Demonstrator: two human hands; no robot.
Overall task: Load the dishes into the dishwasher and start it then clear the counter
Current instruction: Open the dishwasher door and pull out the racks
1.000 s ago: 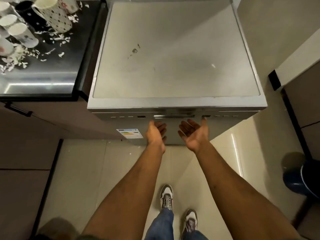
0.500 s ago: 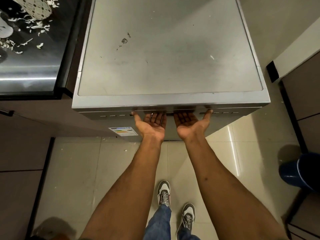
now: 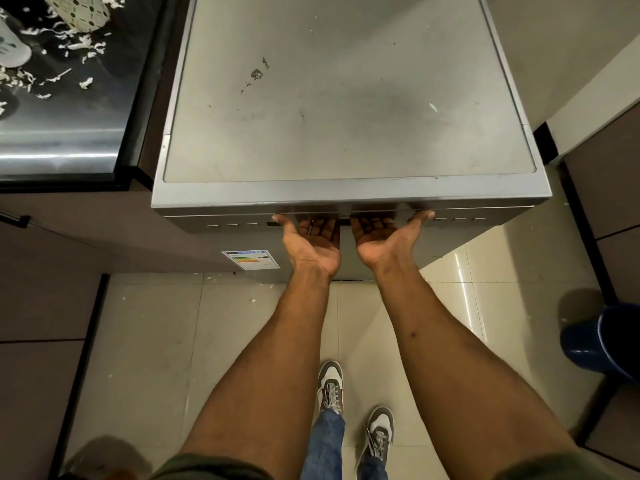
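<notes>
the dishwasher stands on the tiled floor, seen from above; grey top bare but for a few dark smudges, door shut. both hands are palm up under the front lip, side by side and just apart. left hand: fingers tucked into the handle recess beneath the lip, thumb out against the control strip. right hand: same pose, fingertips hidden in the recess, thumb out to the right. whether either hand has really closed on the handle cannot be told. an energy label sits on the door, left of the left wrist. to the left, the dark counter carries a patterned mug among white shreds. a blue bin stands at the right edge.
</notes>
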